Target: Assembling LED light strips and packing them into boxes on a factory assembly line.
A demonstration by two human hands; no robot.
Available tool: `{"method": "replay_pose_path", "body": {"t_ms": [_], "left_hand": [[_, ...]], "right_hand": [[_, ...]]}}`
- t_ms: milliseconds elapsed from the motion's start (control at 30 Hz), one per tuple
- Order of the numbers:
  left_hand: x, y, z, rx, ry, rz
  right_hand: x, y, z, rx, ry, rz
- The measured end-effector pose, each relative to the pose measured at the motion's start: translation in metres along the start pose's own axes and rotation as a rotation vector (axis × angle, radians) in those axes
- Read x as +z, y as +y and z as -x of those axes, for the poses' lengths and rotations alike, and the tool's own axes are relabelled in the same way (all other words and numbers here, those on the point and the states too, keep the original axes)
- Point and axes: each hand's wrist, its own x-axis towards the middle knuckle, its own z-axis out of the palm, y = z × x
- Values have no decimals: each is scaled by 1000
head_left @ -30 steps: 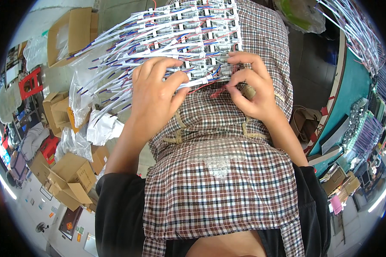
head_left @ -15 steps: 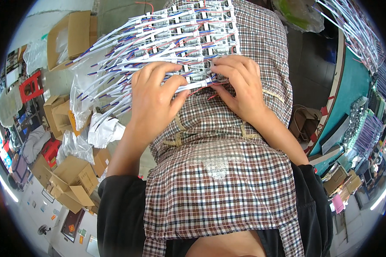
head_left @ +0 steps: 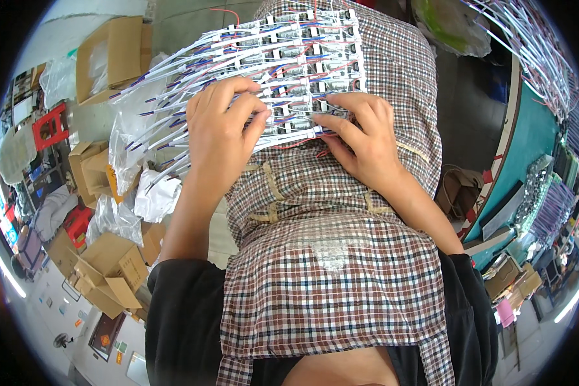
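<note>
A: Where does the wired panel (head_left: 333, 63) lie from the grip?

B: On the lap, over the checked apron (head_left: 341, 296). Most of it stretches beyond both hands, away from the body; its near row (head_left: 296, 119) runs crosswise between them.

A: Which hand is nearer?

B: Neither by much. The left hand (head_left: 222, 128) is by the side where the white cables (head_left: 193, 67) leave; the right hand (head_left: 367, 135) has its fingertips at the row's right end.

A: And each grip?

B: On the left, bent fingers and a narrow gap to the thumb. On the right, a somewhat wider one, thumb low beside a thin red wire (head_left: 323, 153). I can't tell whether either pinches anything.

A: Materials?

B: Clear, glossy parts sit in rows between white, plastic-looking strips. The cables are slim, smooth and round, fanning leftward to dark tips. The apron is creased woven cloth. Right of the lap, a green counter (head_left: 539, 119) carries a similar cable bundle (head_left: 527, 45); at left stand cardboard boxes (head_left: 109, 283), stiff and matte.
</note>
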Motion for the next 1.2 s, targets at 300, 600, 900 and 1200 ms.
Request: {"method": "replay_pose_path", "body": {"t_ms": [300,600,900,1200], "left_hand": [[-5,-3,2,28,27,-55],[-3,-12,2,-123,70,-31],[7,-8,-14,86,91,-83],[17,-9,-1,-1,197,-64]], "right_hand": [[0,0,-1,12,-34,41],[0,2,0,14,-49,42],[0,-1,-4,10,-60,74],[-1,-4,-2,25,-67,72]]}}
